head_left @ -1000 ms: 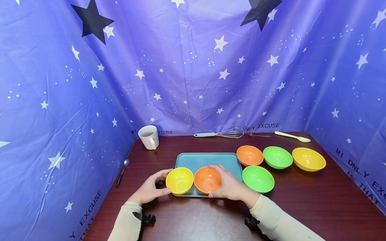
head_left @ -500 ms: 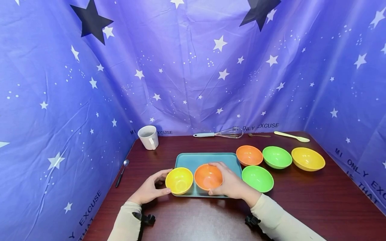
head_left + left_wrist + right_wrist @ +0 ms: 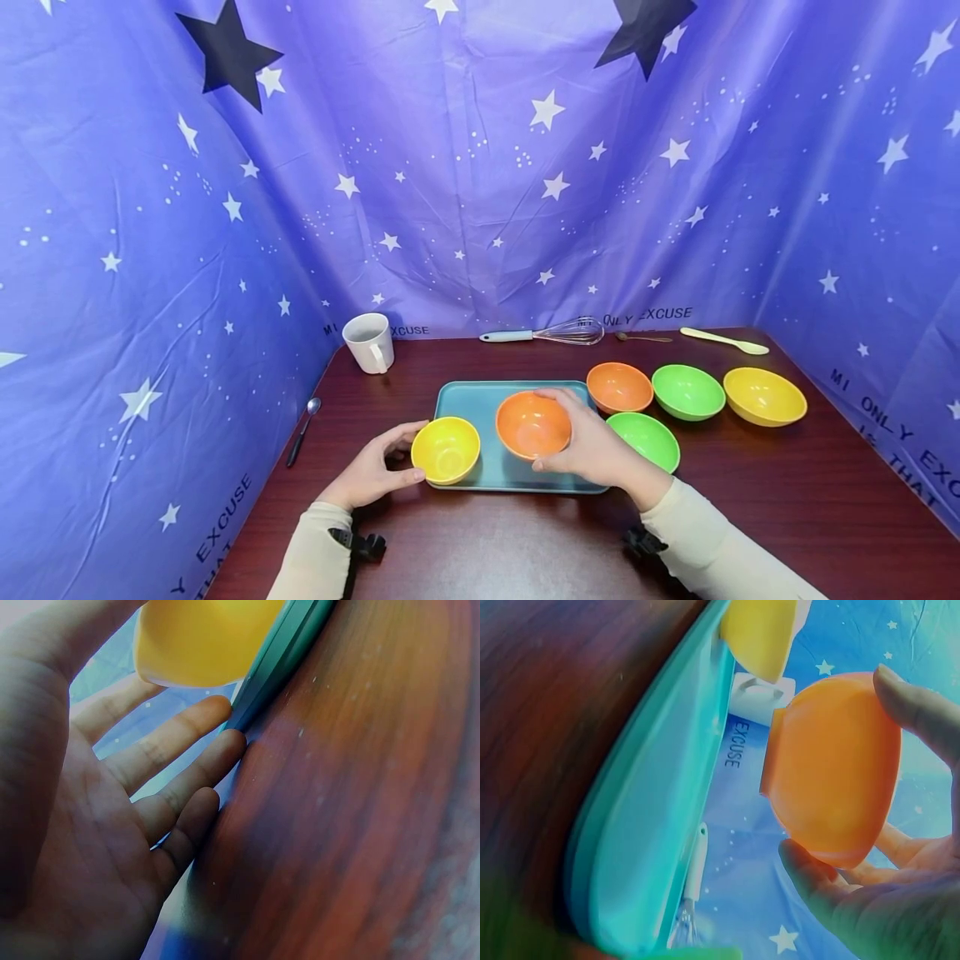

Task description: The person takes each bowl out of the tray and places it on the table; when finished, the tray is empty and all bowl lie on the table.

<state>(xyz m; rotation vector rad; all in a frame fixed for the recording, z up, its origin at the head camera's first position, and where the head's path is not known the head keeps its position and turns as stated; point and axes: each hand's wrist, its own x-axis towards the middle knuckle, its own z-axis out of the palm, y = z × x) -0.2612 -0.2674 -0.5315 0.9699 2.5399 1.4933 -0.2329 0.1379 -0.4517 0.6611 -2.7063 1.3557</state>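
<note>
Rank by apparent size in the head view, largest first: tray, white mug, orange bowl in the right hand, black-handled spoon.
1. Tray
2. Orange bowl in the right hand
3. White mug
4. Black-handled spoon

The left hand [image 3: 375,467] had its thumb [image 3: 407,477] spread from loosely extended fingers [image 3: 169,750]; the right hand [image 3: 592,446] gripped between thumb and curved fingers, both forearms [image 3: 307,550] angled inward.

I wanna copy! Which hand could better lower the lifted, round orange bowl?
Probably the right hand: it holds the orange bowl above the rectangular teal tray; the left hand is at the round yellow bowl.
</note>
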